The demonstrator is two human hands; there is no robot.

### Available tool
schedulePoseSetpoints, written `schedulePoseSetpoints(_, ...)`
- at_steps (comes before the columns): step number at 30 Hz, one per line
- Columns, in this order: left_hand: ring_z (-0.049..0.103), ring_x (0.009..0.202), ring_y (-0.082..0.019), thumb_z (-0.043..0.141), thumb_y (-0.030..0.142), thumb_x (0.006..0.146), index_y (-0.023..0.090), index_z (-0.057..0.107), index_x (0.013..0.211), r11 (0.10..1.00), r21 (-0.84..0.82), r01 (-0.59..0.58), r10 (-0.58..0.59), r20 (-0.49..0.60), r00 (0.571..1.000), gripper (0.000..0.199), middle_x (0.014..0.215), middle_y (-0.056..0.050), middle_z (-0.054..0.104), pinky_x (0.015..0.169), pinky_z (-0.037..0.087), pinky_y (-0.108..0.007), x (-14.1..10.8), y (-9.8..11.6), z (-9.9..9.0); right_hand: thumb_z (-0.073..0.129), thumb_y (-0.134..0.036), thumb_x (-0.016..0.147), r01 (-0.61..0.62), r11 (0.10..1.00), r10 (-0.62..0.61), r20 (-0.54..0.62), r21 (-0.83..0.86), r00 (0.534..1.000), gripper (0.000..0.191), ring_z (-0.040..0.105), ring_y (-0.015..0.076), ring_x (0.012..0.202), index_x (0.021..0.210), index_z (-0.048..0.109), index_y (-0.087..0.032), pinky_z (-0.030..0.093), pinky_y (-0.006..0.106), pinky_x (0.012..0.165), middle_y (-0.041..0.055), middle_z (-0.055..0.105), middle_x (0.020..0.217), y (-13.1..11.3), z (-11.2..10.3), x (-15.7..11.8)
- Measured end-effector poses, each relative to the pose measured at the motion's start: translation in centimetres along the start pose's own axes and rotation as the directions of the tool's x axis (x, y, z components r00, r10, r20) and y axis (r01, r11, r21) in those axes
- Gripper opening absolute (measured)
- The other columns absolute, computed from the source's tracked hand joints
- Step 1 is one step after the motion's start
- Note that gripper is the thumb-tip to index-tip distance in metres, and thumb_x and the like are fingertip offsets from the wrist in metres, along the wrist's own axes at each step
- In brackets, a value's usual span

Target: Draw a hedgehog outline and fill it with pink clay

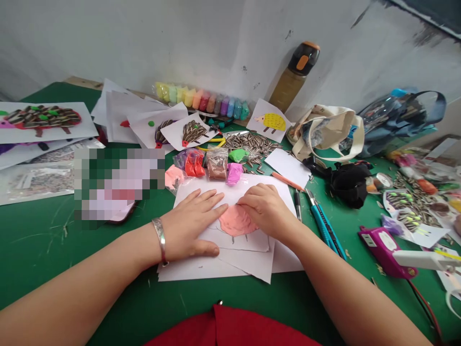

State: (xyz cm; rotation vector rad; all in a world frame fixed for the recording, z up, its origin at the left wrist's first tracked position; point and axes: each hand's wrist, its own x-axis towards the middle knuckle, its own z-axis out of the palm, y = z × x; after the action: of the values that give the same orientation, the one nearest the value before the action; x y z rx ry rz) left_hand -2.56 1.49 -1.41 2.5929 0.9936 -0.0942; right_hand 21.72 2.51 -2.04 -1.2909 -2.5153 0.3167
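Observation:
A flattened patch of salmon-pink modelling clay lies on a white sheet of paper, over a pencil drawing whose short leg lines show below it. My left hand, with a bracelet at the wrist, rests flat on the sheet, fingers stretched out, the index fingertip close to the clay's left edge. At the clay's upper right, my right hand has its thumb and fingers pinched together and touches the clay. A tiny dark spot shows at those fingertips; what they hold is too small to name.
Bagged clay and a heap of striped sunflower seeds lie behind the paper. On the right are a teal utility knife, a black pen and a magenta glue gun. A bottle stands by the wall; seed-covered hedgehog pictures lie left.

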Motion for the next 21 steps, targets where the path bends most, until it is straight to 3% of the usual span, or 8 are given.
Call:
schedulePoseSetpoints(6, 0.013, 0.145, -0.03, 0.058, 0.064, 0.079, 0.022, 0.032, 0.147, 1.0, -0.009, -0.002, 0.002, -0.004, 1.0, 0.084, 0.158, -0.01, 0.018, 0.115, 0.009, -0.047, 0.01, 0.01, -0.01, 0.051, -0.008, 0.086, -0.023, 1.0, 0.023, -0.048, 0.003, 0.999, 0.025, 0.053, 0.0197, 0.086, 0.092, 0.07, -0.023, 0.032, 0.035, 0.079, 0.0033, 0.068, 0.089, 0.17, 0.22, -0.06)
schedulePoseSetpoints(21, 0.013, 0.145, -0.029, 0.058, 0.064, 0.079, 0.022, 0.031, 0.147, 1.0, 0.002, -0.005, 0.005, 0.002, 1.0, 0.084, 0.158, -0.011, 0.018, 0.116, 0.009, -0.047, -0.02, 0.0, -0.02, 0.051, -0.008, 0.086, 0.018, 0.999, -0.019, -0.03, -0.031, 0.999, 0.024, 0.052, 0.0197, 0.086, 0.091, 0.07, -0.022, 0.032, 0.036, 0.08, 0.0038, 0.066, 0.087, 0.09, 0.13, -0.3)
